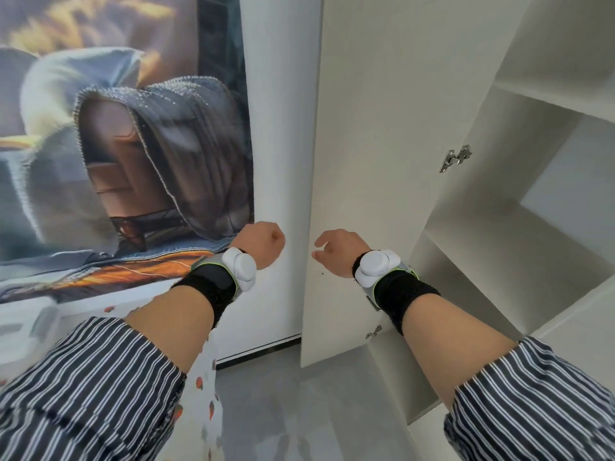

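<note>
Head view: the left hand [266, 242] is curled into an empty fist just left of the open cupboard door [382, 128]. The right hand [336, 252], loosely curled and empty, hangs near the door's inner face.

Outstretched: left hand [263, 244] fisted, right hand [336, 252] loosely curled

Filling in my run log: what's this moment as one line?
left hand: fisted, nothing visibly held | right hand: loosely curled by tall white cabinet door edge | door: open
</note>
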The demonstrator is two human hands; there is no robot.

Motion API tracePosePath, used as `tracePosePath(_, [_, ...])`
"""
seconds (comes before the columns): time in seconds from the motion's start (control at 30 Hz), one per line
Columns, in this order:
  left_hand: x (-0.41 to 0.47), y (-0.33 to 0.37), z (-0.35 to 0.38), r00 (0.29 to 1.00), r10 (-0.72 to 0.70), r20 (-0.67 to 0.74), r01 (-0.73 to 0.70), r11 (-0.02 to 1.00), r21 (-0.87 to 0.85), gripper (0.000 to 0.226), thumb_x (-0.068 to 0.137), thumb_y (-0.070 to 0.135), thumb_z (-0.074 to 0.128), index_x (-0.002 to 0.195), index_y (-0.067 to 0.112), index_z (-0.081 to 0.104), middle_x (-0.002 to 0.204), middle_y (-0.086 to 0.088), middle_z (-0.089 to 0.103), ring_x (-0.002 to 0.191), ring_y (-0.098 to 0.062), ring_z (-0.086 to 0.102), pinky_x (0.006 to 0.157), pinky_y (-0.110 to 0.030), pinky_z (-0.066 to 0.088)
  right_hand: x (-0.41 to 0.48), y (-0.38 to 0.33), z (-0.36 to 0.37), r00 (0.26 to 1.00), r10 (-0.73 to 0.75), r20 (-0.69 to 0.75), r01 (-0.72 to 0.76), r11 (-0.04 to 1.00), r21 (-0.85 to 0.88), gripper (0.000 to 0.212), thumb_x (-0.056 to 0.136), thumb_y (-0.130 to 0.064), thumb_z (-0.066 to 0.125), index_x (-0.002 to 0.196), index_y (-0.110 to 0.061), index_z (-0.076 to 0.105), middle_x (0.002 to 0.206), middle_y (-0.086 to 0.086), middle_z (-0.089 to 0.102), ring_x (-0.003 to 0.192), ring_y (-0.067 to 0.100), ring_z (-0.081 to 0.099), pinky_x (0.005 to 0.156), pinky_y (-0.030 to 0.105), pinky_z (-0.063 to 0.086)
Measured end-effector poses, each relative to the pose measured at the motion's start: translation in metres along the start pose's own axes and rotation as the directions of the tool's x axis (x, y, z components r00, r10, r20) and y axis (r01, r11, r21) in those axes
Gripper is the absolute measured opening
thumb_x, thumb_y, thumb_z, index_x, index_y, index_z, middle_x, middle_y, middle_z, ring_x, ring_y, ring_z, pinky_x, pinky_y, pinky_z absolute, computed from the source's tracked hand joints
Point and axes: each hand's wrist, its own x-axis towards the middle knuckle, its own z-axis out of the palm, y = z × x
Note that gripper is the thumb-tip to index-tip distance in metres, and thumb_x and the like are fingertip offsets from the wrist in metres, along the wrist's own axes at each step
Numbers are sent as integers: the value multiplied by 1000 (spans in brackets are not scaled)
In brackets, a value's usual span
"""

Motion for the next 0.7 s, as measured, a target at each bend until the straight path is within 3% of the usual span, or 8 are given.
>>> tracePosePath(0.2, [-72,-75,-11,992,-119,-37,120,992,25,21,98,26,53,99,19,73,102,-1,70,94,-28,63,80,-35,51,0,-43,57,988,-123,96,123,992,-1,26,93,-35,60,115,-23,67,107,0,68,101,22,64,85,27,49])
tracePosePath(0.33, [-131,-137,-14,963,-262,-58,262,965,-11,24,99,24,49,102,17,72,103,-1,71,92,-26,65,84,-37,54,-6,-80,112,962,-204,181,213,977,-31,28,93,-38,60,117,-23,65,120,0,66,112,23,60,96,29,46])
tracePosePath(0.5, [-202,-215,-21,899,-438,-28,438,899,-1,25,96,20,42,92,15,66,101,-6,75,90,-34,71,80,-43,60,-17,-142,181,911,-283,300,317,946,-70,33,95,-40,58,122,-22,62,126,0,62,116,23,57,91,28,42])
tracePosePath(0.7, [-261,-286,-9,825,-566,-18,562,822,-96,24,98,21,49,111,17,69,113,-5,72,94,-28,66,78,-33,52,-32,-190,253,877,-284,388,324,945,-41,38,94,-41,59,127,-22,57,125,1,63,115,24,58,94,29,45])
